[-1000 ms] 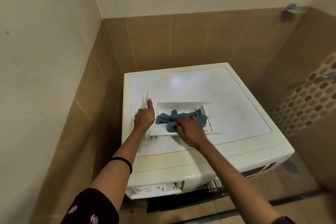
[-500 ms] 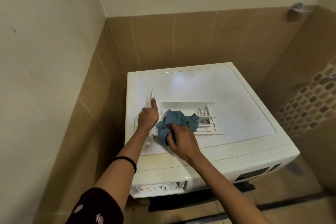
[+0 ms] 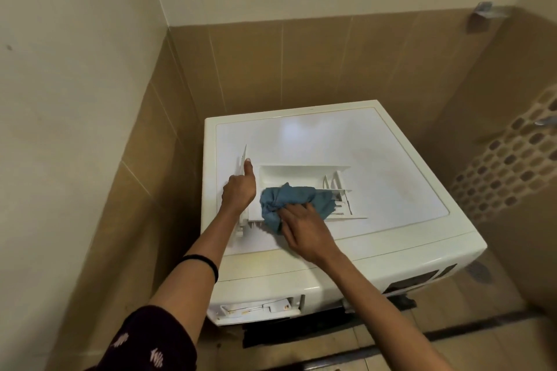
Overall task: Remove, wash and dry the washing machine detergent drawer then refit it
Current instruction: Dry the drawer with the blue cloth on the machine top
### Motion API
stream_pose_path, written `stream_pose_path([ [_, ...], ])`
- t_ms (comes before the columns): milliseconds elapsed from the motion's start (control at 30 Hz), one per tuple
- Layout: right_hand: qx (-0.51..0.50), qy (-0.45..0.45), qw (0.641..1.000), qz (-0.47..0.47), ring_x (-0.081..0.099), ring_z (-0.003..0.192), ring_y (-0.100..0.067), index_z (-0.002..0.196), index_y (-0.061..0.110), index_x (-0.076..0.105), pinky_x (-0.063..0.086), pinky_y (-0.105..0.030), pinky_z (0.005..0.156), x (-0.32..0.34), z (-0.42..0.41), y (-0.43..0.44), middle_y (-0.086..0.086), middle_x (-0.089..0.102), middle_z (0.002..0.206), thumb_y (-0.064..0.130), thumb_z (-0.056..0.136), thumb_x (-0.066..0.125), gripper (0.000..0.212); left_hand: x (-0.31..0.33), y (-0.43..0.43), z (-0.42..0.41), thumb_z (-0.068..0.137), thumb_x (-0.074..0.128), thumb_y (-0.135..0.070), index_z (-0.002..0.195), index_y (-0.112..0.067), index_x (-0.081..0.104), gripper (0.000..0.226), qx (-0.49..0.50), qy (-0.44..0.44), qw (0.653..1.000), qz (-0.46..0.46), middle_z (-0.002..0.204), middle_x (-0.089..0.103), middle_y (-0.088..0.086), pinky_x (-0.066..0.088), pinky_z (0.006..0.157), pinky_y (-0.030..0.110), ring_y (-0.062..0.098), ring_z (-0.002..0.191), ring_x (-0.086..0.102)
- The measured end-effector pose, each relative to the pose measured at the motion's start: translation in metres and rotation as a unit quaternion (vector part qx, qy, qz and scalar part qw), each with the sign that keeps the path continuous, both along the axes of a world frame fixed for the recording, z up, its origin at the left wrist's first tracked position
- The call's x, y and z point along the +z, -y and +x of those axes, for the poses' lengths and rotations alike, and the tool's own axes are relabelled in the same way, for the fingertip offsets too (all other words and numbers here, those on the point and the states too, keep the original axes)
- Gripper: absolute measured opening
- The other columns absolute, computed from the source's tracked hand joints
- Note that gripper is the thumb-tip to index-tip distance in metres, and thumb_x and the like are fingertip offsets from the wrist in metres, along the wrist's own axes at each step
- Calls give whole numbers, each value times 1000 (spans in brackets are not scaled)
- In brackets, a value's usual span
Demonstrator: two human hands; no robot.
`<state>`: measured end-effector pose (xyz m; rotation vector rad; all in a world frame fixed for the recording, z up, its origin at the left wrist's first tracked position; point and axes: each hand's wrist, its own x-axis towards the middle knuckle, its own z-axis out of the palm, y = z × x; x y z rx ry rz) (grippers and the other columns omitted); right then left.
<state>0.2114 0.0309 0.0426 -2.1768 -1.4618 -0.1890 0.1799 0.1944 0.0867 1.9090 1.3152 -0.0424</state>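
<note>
Your left hand [image 3: 239, 193] grips the drawer [image 3: 301, 174]. Your right hand [image 3: 304, 227] seems to pinch the cloth [image 3: 294, 200] inside it.

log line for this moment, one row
step: drying | detergent drawer: out, on washing machine top | left hand: holds drawer front | right hand: grips blue cloth inside drawer | drawer slot: vacant
</note>
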Motion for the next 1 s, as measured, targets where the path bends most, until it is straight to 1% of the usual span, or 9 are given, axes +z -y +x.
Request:
stream_pose_path([
  [200,-45,-166,981,94,52,66,0,82,8,67,39,-17,65,-4,32,39,1,64,74,19,78,44,26,-3,1,-1,94,11,-61,120,3,54,81,-4,11,1000,-2,122,59,21,45,95,40,32,109,58],
  [333,-360,-334,783,382,56,70,-13,79,9,65,43,-11,58,24,55,48,-6,62,74,4,82,48,18,-4,-2,-1,94,12,-60,123,4,52,82,-1,27,1000,-4,122,58,23,45,97,43,35,110,58],
  [400,-418,-357,694,465,55,80,-17,82,9,60,46,-12,60,44,78,51,-6,58,81,-1,87,42,21,-3,-1,-3,95,13,-58,125,3,51,78,-7,36,999,-8,122,58,22,45,97,43,37,111,57],
  [433,-410,-359,690,475,54,82,-17,83,9,57,46,-12,61,54,87,48,-6,57,83,-1,89,39,22,-2,0,-3,96,14,-55,129,0,49,74,-13,37,999,-12,123,57,22,45,98,44,37,111,56],
  [500,-371,-356,757,403,55,85,-21,86,9,58,47,-19,66,61,96,36,-8,58,87,0,91,38,22,-1,1,-2,97,13,-51,135,-4,44,68,-13,37,999,-11,124,56,24,46,97,44,37,111,56],
  [567,-344,-326,856,205,56,95,-26,98,7,64,45,-28,76,46,98,20,-13,62,101,5,91,43,22,2,3,-2,96,13,-54,129,-1,48,72,3,32,999,-23,121,57,23,46,94,42,36,108,58],
  [633,-341,-286,895,33,51,108,-32,113,6,61,45,-35,88,28,97,6,-17,53,122,8,87,50,28,2,3,-2,97,14,-52,132,-2,44,69,1,29,999,-20,121,56,22,46,93,41,35,108,57],
  [800,-452,-314,835,-16,53,106,-41,122,1,38,44,-41,84,31,100,-16,-22,43,124,14,86,58,44,3,2,-3,97,13,-52,135,-4,42,67,-14,35,999,-19,126,54,23,44,99,44,36,113,55],
  [1000,-414,-351,839,-18,57,97,-35,115,1,43,40,-32,73,23,108,-2,-17,58,104,12,83,60,37,8,8,-4,97,16,-54,137,-3,39,69,27,40,998,-43,126,54,23,44,96,42,35,112,55],
])
